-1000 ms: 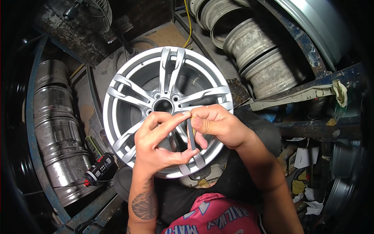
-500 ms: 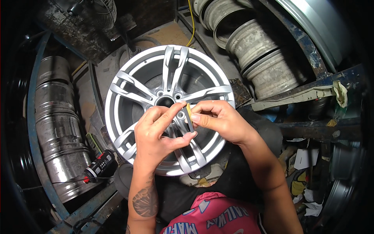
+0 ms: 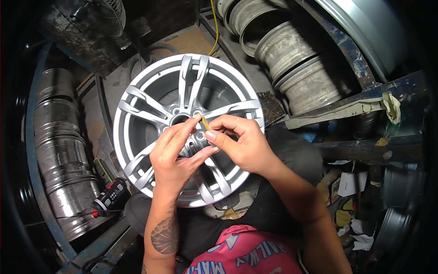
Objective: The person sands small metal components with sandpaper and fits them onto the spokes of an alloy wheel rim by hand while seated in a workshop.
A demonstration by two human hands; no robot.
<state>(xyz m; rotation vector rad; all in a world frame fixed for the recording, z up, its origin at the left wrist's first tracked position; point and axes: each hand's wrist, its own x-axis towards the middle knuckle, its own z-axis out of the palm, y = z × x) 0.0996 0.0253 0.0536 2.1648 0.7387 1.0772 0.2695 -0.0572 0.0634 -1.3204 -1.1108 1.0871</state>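
A silver multi-spoke alloy wheel [image 3: 186, 75] rests face up in front of me, over my lap. Above its hub, both hands meet on a small folded strip of sandpaper [image 3: 205, 123], yellow on one side and dark grey on the other. My left hand [image 3: 171, 153] has its fingertips at the upper end and its thumb at the lower end of the strip. With thumb and bent fingers, my right hand [image 3: 246, 144] pinches the yellow side. Part of the strip is hidden behind the right fingers.
Shiny bare rims [image 3: 64, 148] are stacked on a blue metal rack at the left, near a black and red bottle-like container [image 3: 111, 197]. Dull, worn rims [image 3: 301, 86] lie at the far right. A fan [image 3: 112, 16] and a yellow cable [image 3: 216, 32] are at the back.
The view has shifted slightly, so everything sits a little further left. My right fingers have closed further over the strip, and its dark side shows less.
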